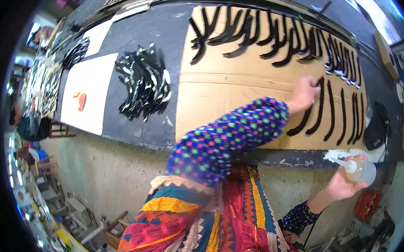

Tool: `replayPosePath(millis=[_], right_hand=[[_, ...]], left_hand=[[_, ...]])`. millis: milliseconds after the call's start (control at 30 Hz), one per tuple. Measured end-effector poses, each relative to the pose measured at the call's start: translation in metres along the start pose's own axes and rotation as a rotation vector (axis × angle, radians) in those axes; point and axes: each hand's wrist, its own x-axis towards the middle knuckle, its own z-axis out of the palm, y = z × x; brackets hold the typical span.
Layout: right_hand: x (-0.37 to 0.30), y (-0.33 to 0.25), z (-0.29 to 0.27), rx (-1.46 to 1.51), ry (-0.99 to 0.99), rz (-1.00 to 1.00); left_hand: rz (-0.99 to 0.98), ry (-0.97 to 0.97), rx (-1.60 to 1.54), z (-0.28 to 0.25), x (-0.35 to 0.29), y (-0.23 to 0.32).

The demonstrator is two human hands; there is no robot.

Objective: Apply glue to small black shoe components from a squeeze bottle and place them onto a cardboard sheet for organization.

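My left hand (302, 95) reaches across a sheet of brown cardboard (231, 98), its fingers closed at the upper part of a curved black strip (298, 126). More black strips (330, 114) lie side by side just right of it. Along the far half of the cardboard runs a long row of similar strips (279, 39), some overlapping. My right hand (342, 186), off the table's near edge at the right, is wrapped round a translucent squeeze bottle (368, 172). The bottle's white nozzle points left, over the edge.
Left of the cardboard lies a heap of black strips (142, 84) on the dark table. Beyond it is a white board (92, 81) with a small orange piece (80, 100). A black cloth-like item (376, 126) sits at the right. A red crate (367, 204) stands below.
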Motion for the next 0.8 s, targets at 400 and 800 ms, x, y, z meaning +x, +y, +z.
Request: replayPosePath(millis=[400,800], right_hand=[[0.031,0.055,0.021,0.031,-0.026,0.229],[0.035,0.136,0.084,0.018,-0.131,0.472]], left_hand=[[0.446,0.306,0.332,-0.201,-0.068,0.032],[-0.229,0.938,0.972,-0.359,-0.059,0.034]])
